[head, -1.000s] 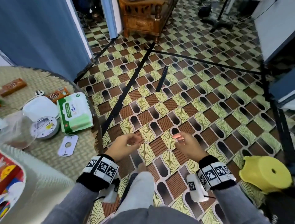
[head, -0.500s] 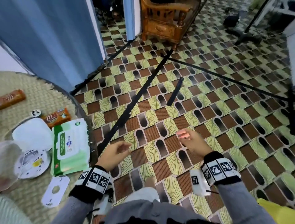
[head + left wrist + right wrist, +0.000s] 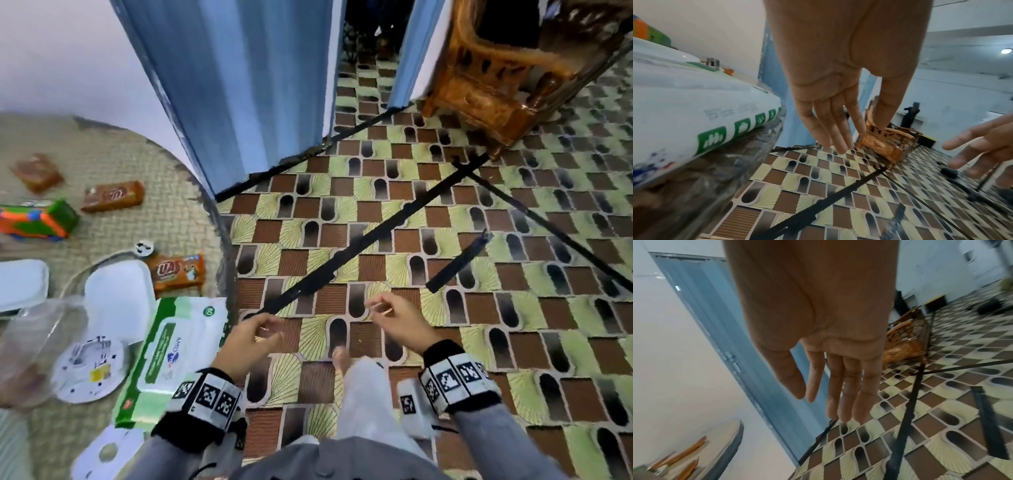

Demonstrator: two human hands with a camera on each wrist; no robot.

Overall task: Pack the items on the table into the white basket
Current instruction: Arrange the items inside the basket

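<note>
Mostly what I see of the task's things is spread on the round woven table (image 3: 113, 161) at my left. A white and green wipes pack (image 3: 178, 356) lies flat at the table's near edge, overhanging it in the left wrist view (image 3: 694, 100); its printed label is too blurred to read. Just beyond it sits an orange snack bar (image 3: 178, 274) with red lettering I cannot make out, and two more orange bars (image 3: 113, 197) (image 3: 37, 173) lie farther back, well apart. A green and orange toy (image 3: 37, 219) rests at the left edge. A white lidded container (image 3: 118, 301) lies beside the wipes, with a round white disc (image 3: 87, 373) bearing a yellow sticker in front of it, a clear plastic bowl (image 3: 30, 346) partly over that disc, and a flat white cutout (image 3: 106, 452) nearest me. I cannot tell what the bowl holds. The white basket itself I cannot pick out with any certainty.

My left hand (image 3: 248, 339) hangs over the patterned floor (image 3: 513, 308) just right of the table edge, empty; the left wrist view shows its fingers (image 3: 830, 126) straight and relaxed. My right hand (image 3: 397, 320) is beside it, apart, fingers (image 3: 842, 386) likewise extended with nothing in them. A blue folding door (image 3: 246, 85) and a carved wooden chair (image 3: 496, 78) stand beyond.
</note>
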